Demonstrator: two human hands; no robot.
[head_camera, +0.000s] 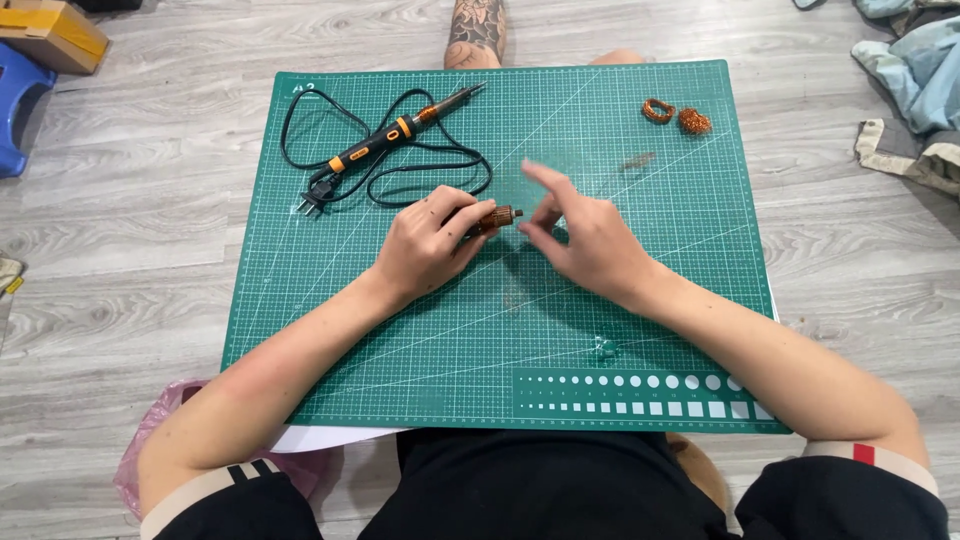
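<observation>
Fingers of the left hand pinch a small copper-wound motor core, shaft outward; right hand hovers open just beside it, holding nothing.

The scene is lit evenly and brightly by soft, diffuse light from above. Only faint, soft-edged shadows are cast beneath the forearms onto the green cutting mat. No strong glare is seen on the mat or the grey wooden floor. Motion blur is shown on the right hand; the left hand is rendered sharply. Slight wide-angle distortion is visible at the edges.
</observation>
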